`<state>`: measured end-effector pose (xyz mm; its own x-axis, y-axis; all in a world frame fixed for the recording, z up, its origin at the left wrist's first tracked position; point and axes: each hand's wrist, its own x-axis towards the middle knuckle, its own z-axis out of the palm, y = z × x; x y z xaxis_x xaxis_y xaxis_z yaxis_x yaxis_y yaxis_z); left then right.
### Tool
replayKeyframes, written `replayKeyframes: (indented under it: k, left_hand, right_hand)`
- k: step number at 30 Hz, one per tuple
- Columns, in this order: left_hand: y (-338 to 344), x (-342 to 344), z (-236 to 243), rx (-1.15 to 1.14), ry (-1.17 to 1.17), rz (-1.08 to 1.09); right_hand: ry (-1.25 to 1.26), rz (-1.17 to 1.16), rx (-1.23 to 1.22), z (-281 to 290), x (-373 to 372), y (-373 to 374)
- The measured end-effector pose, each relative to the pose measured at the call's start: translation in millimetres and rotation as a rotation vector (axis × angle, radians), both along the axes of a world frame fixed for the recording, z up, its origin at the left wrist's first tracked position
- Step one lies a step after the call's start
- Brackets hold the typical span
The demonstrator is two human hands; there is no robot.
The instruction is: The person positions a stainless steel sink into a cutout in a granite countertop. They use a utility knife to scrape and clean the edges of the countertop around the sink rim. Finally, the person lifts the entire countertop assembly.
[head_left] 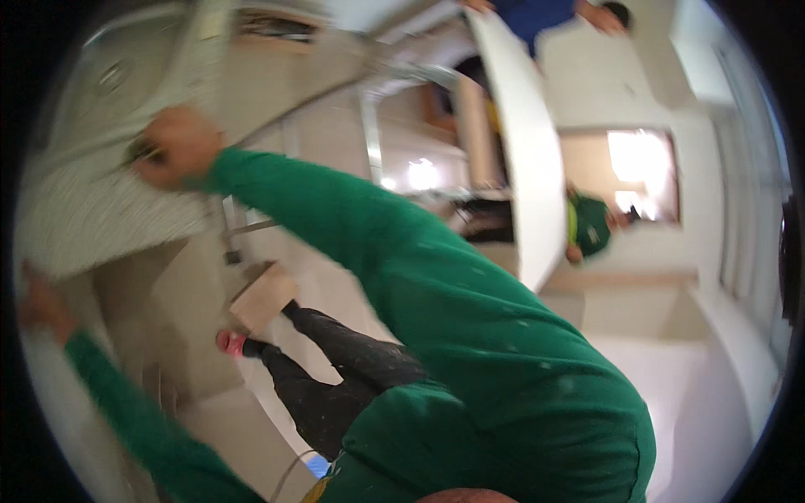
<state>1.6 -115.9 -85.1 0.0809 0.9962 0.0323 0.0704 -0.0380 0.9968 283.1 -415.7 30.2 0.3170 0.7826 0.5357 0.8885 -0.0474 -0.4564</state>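
My right hand (180, 147) is closed round a small dark-green and black thing (144, 152). A thin dark tip seems to stick out from it; blur hides what kind it is. That hand is over a pale, rough-looking countertop (92, 214), close beside a sink basin (122, 71). My left hand (46, 306), smeared by motion, is at the lower left near the counter's front edge. Its fingers cannot be made out, nor whether it touches the counter.
A large white panel (524, 151) stands upright at the upper middle, with a person in blue (537, 21) behind it. Another person in green (594, 225) is farther right. A light-brown block or box (264, 298) lies by my feet. Below the counter is a brown recess (151, 310).
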Motion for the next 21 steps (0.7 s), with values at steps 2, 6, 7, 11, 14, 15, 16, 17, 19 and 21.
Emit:
replayKeyframes:
  k: [2, 6, 7, 11, 14, 15, 16, 17, 19, 21]
  left_hand:
    - [-45, 3, 40, -0.263, -0.356, 0.142]
    - [-91, 29, 44, -0.292, -0.571, 0.206]
    - [-91, 26, 35, -0.289, -0.605, 0.229]
    - [-88, 31, 72, -0.049, -0.319, 0.437]
    - [-36, 28, 74, 0.228, 0.166, 0.464]
    - [-24, 27, 95, 0.188, 0.406, 0.395]
    - [-18, 27, 110, 0.148, 0.644, 0.327]
    - [-26, 37, 116, 0.201, 0.800, 0.352]
    - [-46, 55, 121, 0.314, 1.111, 0.403]
    - [-20, 46, 100, 0.354, 1.065, 0.359]
  right_hand:
    - [0.032, -0.039, 0.003, -6, -10, 12]
    - [-0.026, -0.026, -0.170, -8, -16, 23]
    - [-0.086, -0.007, -0.131, -4, -17, 22]
    - [-0.184, -0.016, -0.079, 7, -20, 17]
    - [-0.211, 0.000, -0.090, 6, -16, 16]
    - [-0.212, 0.009, -0.089, 4, -16, 16]
    - [-0.213, 0.023, -0.098, 3, -16, 17]
    - [-0.222, 0.022, -0.111, 3, -14, 15]
    - [-0.273, 0.026, -0.098, 5, -12, 14]
    - [-0.356, 0.049, -0.048, 13, -18, 20]
